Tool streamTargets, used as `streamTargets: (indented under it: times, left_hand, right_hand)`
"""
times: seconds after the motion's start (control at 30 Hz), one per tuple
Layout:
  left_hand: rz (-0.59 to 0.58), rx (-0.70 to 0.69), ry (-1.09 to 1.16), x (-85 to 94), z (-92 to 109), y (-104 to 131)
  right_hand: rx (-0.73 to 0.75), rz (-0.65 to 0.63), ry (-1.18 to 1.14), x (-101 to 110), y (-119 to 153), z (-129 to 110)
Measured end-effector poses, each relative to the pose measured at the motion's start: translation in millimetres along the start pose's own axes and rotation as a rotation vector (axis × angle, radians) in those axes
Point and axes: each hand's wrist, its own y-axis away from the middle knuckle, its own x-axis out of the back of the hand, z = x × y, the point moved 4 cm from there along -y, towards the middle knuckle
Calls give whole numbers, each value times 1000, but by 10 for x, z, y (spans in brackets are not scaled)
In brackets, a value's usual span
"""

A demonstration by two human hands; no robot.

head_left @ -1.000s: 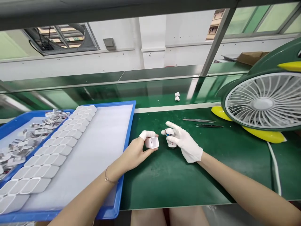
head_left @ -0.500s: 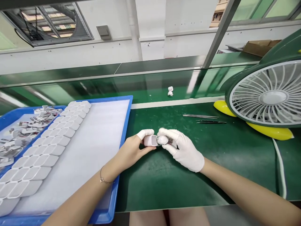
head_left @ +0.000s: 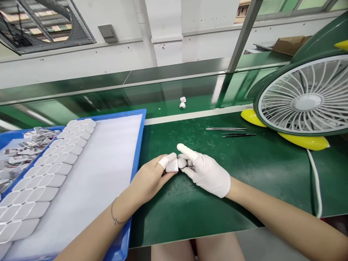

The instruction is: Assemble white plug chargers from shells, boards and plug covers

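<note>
My left hand (head_left: 152, 175), with a white cover on a fingertip, is closed round a small white housing (head_left: 172, 166). My right hand (head_left: 209, 174) wears a white glove and grips a rounded white part (head_left: 182, 163) with its lower fingers, while one finger is stretched out above. The rounded part meets the open end of the housing, and the fingers hide much of both. Left of my hands, a blue tray (head_left: 140, 145) bears rows of white housings (head_left: 58, 168).
A second blue tray (head_left: 58, 128) at the far left holds loose wired parts (head_left: 29, 145). Silver tweezers (head_left: 225, 129) and black tweezers (head_left: 238, 135) lie beyond my right hand. A green fan (head_left: 307, 102) stands at the right. A small white piece (head_left: 182, 103) sits farther back.
The rounded part has come closer to the housing, leaving less of it in sight. A finger of my right hand has lifted and straightened. The whole view has shifted a little.
</note>
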Motion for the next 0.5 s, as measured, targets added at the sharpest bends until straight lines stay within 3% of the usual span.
streamTargets:
  times: [0.2,0.5]
  left_hand:
    - [26,24,-35,-77,54,0]
    - [-128,237,110,-119,-11,-21]
  right_hand:
    - [-102,-44,120,4,-6,-31]
    - [-215,-159,242,36,-37,-73]
